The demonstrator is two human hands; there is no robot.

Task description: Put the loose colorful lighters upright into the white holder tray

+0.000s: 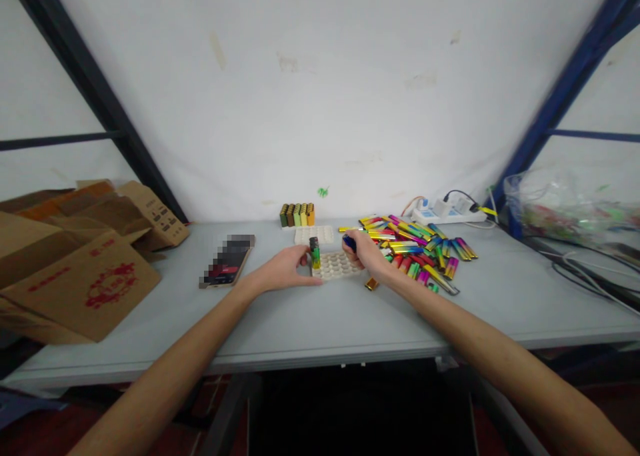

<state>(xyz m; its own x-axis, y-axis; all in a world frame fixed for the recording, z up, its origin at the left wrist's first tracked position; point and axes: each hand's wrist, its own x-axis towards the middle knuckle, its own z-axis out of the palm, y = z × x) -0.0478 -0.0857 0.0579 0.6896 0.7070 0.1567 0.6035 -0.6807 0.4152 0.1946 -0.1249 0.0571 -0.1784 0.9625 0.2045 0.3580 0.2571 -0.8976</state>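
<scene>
A pale tray with rows of round hollows [336, 266] lies on the table between my hands. One green and yellow lighter [315, 253] stands upright at its left end. Beside that lighter is my left hand [290, 267], thumb and fingers apart around the tray's left edge. My right hand [365, 253] is closed over the tray's right part, with a dark blue object [349, 243] showing at its fingertips. To the right lies a loose pile of shiny multicoloured lighters [400, 246]. Behind, a second pale tray [320, 235] sits near a block of upright lighters [297, 215].
An open cardboard box [85, 276] fills the left side, with a phone [230, 263] beside it. A white power strip [445, 213] with plugs sits against the wall. Plastic bags [565, 206] and cables [595, 276] are at the far right.
</scene>
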